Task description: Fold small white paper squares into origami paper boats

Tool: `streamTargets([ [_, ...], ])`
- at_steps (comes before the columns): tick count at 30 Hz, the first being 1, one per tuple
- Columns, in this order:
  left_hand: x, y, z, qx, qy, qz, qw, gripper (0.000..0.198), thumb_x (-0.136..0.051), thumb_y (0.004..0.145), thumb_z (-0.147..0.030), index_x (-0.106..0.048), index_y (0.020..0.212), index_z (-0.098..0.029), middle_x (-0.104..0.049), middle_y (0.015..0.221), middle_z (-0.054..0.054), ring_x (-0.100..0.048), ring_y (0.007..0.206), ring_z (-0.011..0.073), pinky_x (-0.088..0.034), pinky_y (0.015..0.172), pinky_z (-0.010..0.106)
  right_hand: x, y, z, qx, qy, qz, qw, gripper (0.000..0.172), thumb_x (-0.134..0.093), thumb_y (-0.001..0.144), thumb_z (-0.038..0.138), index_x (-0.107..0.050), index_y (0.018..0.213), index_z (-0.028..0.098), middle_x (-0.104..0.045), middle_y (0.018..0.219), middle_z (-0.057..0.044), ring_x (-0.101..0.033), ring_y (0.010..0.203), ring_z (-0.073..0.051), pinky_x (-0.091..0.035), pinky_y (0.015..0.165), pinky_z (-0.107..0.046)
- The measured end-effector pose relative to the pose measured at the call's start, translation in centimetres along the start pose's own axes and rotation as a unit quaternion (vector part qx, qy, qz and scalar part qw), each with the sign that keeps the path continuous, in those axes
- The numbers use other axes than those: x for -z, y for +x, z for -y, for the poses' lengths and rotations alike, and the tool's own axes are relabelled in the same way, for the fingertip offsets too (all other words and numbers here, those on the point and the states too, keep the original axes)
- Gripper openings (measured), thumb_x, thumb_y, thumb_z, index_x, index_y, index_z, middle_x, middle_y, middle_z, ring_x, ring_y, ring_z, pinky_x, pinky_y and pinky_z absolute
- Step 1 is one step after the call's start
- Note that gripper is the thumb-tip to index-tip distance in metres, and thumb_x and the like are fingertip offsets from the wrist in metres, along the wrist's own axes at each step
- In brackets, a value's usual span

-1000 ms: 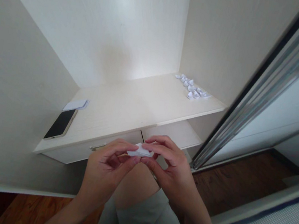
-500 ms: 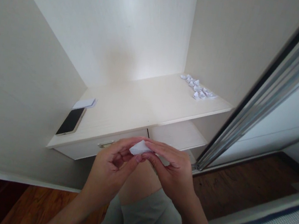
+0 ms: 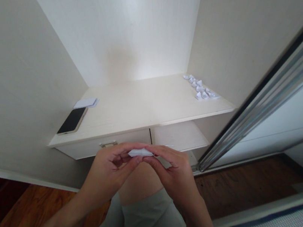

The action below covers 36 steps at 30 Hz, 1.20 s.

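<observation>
A small folded white paper (image 3: 140, 152) sits between my two hands, above my lap and in front of the shelf edge. My left hand (image 3: 112, 164) pinches its left part, thumb below and fingers above. On the other side, my right hand (image 3: 173, 170) grips the paper the same way, the two thumbs nearly meeting at its lower middle. Fingers cover both ends of the paper. At the right back of the shelf lie several small folded white paper pieces (image 3: 199, 87), grouped along the side wall.
On the white shelf (image 3: 139, 100), a dark-screened phone (image 3: 72, 120) lies at the left, with a small stack of white paper (image 3: 86, 102) behind it. Below are a drawer with a metal handle (image 3: 109, 144) and an open compartment (image 3: 181, 135). A sliding-door frame (image 3: 258, 103) stands at right.
The paper in my hands has tilted and looks flatter, with less of its upper face showing. Both hands keep hold of it and have barely moved.
</observation>
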State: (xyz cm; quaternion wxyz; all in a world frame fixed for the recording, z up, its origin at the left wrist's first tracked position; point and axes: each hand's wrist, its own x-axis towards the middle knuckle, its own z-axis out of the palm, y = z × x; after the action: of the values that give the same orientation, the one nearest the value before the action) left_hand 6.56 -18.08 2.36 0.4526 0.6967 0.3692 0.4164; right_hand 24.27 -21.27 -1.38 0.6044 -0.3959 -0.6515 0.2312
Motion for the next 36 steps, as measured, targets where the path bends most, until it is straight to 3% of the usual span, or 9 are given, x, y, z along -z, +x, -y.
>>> streamTargets([
  [6,0.0,0.6,0.1,-0.029,-0.004,-0.013,0.999,0.019,-0.08,0.081,-0.015,-0.085,0.097,-0.025,-0.075,0.098,0.005,-0.076,0.085,0.015,-0.063,0.07,0.02,0.3,-0.1,-0.2,0.018,-0.027,-0.014,0.999,0.024,-0.073,0.092,0.013,-0.08,0.109,0.029,-0.081,0.096,-0.003,-0.075,0.087,-0.017,-0.061,0.077,-0.031],
  [9,-0.1,0.8,-0.1,-0.014,-0.014,-0.006,1.0,0.019,-0.081,0.081,-0.016,-0.085,0.096,-0.026,-0.077,0.109,0.006,-0.077,0.094,0.0169,-0.064,0.076,0.021,0.3,-0.1,-0.4,0.018,-0.022,-0.035,0.999,0.023,-0.074,0.091,0.011,-0.08,0.105,0.028,-0.077,0.096,-0.004,-0.073,0.087,-0.017,-0.059,0.076,-0.03],
  [12,-0.3,0.8,-0.3,0.014,-0.023,0.013,1.0,0.02,-0.079,0.083,-0.015,-0.085,0.098,-0.026,-0.082,0.098,0.004,-0.078,0.092,0.0176,-0.065,0.082,0.023,0.4,-0.2,-0.5,0.012,-0.017,-0.043,0.999,0.021,-0.073,0.091,0.009,-0.079,0.101,0.027,-0.075,0.093,-0.003,-0.071,0.084,-0.017,-0.058,0.074,-0.029],
  [16,-0.3,0.7,-0.5,0.036,-0.022,0.006,0.999,0.02,-0.082,0.081,-0.015,-0.085,0.096,-0.027,-0.082,0.081,0.0,-0.079,0.075,0.0164,-0.065,0.072,0.022,0.5,-0.2,-0.3,0.008,-0.011,-0.041,0.999,0.018,-0.071,0.092,0.009,-0.079,0.097,0.024,-0.074,0.088,-0.003,-0.069,0.081,-0.016,-0.056,0.071,-0.028],
  [21,0.0,1.0,-0.7,0.035,0.0,0.01,0.999,0.014,-0.084,0.078,-0.021,-0.086,0.091,-0.026,-0.083,0.08,0.002,-0.078,0.069,0.0176,-0.064,0.064,0.022,0.4,-0.4,-0.2,-0.011,0.001,-0.05,0.999,0.013,-0.071,0.094,0.015,-0.079,0.096,0.026,-0.074,0.084,-0.002,-0.068,0.077,-0.016,-0.054,0.07,-0.029],
  [25,0.0,1.2,-0.8,0.031,0.009,0.009,0.999,0.017,-0.086,0.076,-0.021,-0.086,0.093,-0.024,-0.082,0.077,0.004,-0.077,0.065,0.018,-0.062,0.06,0.023,0.1,-0.6,0.1,-0.045,0.052,-0.075,0.995,0.009,-0.073,0.093,0.019,-0.079,0.094,0.026,-0.074,0.082,-0.001,-0.067,0.075,-0.016,-0.053,0.068,-0.029],
  [29,0.0,1.4,-0.7,0.051,-0.048,0.023,0.997,0.019,-0.088,0.075,-0.022,-0.086,0.093,-0.023,-0.081,0.075,0.004,-0.076,0.064,0.0179,-0.062,0.059,0.024,-0.3,-0.7,0.8,-0.115,0.148,-0.096,0.978,0.005,-0.074,0.091,0.024,-0.079,0.092,0.024,-0.076,0.082,-0.002,-0.07,0.076,-0.017,-0.055,0.068,-0.029],
  [33,0.1,1.4,-0.4,0.035,-0.104,0.055,0.992,0.003,-0.083,0.083,-0.023,-0.085,0.084,-0.021,-0.078,0.074,0.004,-0.075,0.066,0.016,-0.063,0.062,0.023,-0.7,-0.4,1.4,-0.128,0.2,-0.103,0.966,0.005,-0.074,0.09,0.023,-0.078,0.088,0.023,-0.076,0.078,-0.001,-0.069,0.07,-0.014,-0.056,0.065,-0.026],
  [36,0.2,1.3,-0.4,0.034,-0.131,0.059,0.989,0.009,-0.08,0.089,-0.024,-0.085,0.096,-0.025,-0.078,0.071,0.001,-0.074,0.065,0.0142,-0.063,0.064,0.022,-1.0,-0.3,1.6,-0.129,0.215,-0.103,0.962,0.007,-0.073,0.091,0.021,-0.078,0.086,0.022,-0.074,0.073,0.001,-0.066,0.065,-0.012,-0.055,0.063,-0.024],
])
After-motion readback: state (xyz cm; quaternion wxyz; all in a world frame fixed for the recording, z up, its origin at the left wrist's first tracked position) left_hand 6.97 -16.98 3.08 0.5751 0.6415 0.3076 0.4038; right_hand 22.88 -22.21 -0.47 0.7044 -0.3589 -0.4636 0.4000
